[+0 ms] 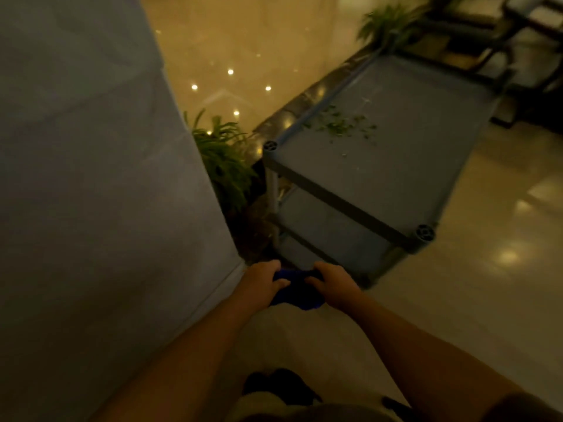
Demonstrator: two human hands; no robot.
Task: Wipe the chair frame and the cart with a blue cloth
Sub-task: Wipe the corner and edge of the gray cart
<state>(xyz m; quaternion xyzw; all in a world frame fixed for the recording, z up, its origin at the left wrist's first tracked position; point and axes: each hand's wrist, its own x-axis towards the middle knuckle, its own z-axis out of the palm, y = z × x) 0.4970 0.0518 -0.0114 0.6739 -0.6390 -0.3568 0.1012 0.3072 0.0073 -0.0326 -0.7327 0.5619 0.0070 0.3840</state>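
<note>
A crumpled blue cloth (pixel 295 289) is being gripped between the left hand (pixel 264 283) and the right hand (pixel 334 284), both clenched on it in front of the body, just short of the cart (pixel 396 166). The cloth is apparently being bunched or refolded before wiping. The grey, matte, tiered plastic cart is being approached; green leaf scraps (pixel 344 124) are lying on its top shelf. A reach forward onto that shelf is being called for next.

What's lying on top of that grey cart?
Small green leaf scraps lie scattered on the cart's top shelf, toward its far end; the rest looks bare. Two lower shelves show below, but most of them is hidden under the top one.
</note>
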